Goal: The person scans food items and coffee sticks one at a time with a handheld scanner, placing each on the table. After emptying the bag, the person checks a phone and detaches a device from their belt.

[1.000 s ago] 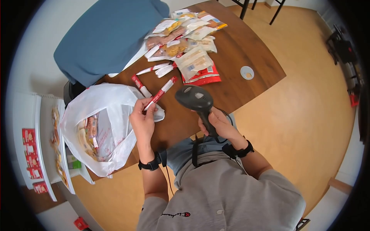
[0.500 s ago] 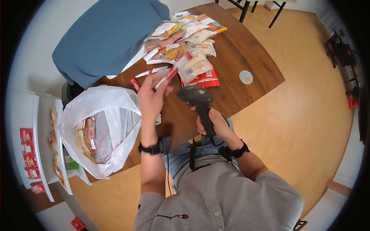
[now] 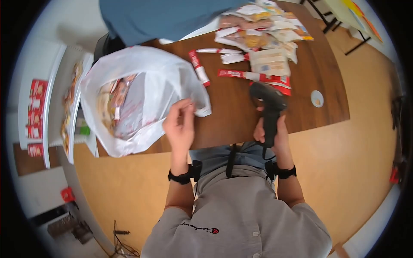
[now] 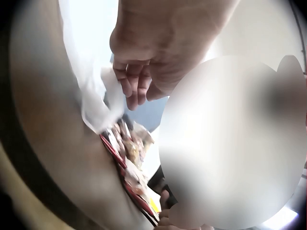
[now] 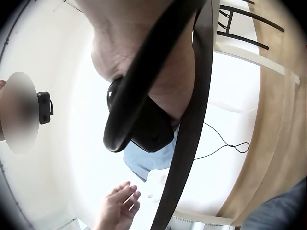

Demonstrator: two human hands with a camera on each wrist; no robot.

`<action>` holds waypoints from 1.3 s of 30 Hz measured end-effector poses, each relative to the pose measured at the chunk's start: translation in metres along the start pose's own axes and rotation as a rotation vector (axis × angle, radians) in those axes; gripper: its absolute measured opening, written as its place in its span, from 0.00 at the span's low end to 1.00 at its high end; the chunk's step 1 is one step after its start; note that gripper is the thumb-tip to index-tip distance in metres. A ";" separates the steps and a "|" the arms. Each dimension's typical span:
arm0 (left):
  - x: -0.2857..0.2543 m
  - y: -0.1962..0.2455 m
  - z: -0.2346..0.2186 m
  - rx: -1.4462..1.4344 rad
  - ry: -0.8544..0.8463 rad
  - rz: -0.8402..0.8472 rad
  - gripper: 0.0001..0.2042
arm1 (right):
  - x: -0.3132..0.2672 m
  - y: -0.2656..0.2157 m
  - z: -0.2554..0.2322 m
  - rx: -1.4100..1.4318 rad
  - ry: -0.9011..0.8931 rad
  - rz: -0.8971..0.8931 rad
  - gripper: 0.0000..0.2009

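Note:
My right hand (image 3: 280, 134) grips the handle of a black handheld barcode scanner (image 3: 271, 105), held up over the table's front edge. My left hand (image 3: 180, 129) is at the right side of a white plastic bag (image 3: 144, 129), its fingers loosely bent with nothing between them; the left wrist view shows the fingers (image 4: 132, 88) hanging near the bag. Inside the bag lie several packaged foods (image 3: 119, 96). A red and white stick packet (image 3: 200, 69) lies right of the bag, and another stick packet (image 3: 234, 74) lies by the food pile.
At the back of the wooden table (image 3: 232, 116) is a pile of packaged foods (image 3: 258, 38) with a red packet (image 3: 282, 84) at its front. A small white cup (image 3: 317, 99) stands at right. Blue cloth (image 3: 159, 17) covers something behind; shelves (image 3: 51, 103) stand left.
My left hand carried a stick packet toward the food pile, let go of it there and came back to the bag. The scanner stays in my right hand. The head view has shifted.

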State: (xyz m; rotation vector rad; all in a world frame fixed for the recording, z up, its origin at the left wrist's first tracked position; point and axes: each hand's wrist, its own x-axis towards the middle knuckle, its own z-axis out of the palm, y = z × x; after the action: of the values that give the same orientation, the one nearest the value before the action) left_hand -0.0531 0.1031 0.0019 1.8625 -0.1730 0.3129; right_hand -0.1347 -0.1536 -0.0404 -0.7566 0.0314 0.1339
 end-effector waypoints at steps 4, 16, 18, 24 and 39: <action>0.003 -0.035 -0.099 0.159 0.301 -0.058 0.07 | 0.002 0.001 0.000 0.007 0.024 -0.012 0.39; 0.078 -0.106 -0.205 1.189 0.274 -0.252 0.14 | -0.001 0.001 0.005 -0.012 0.085 -0.077 0.38; 0.079 -0.107 -0.206 1.251 0.266 -0.314 0.16 | -0.001 0.002 0.004 -0.002 0.074 -0.084 0.39; 0.066 -0.114 -0.214 0.998 0.212 -0.305 0.15 | -0.001 0.002 0.004 0.007 0.071 -0.066 0.38; 0.023 -0.012 -0.045 -0.363 0.211 -0.259 0.07 | -0.002 0.000 0.004 -0.008 0.030 -0.045 0.37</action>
State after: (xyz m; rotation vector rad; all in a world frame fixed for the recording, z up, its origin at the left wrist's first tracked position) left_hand -0.0341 0.1503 0.0107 1.4609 0.1479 0.2749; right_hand -0.1365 -0.1513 -0.0375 -0.7667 0.0425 0.0796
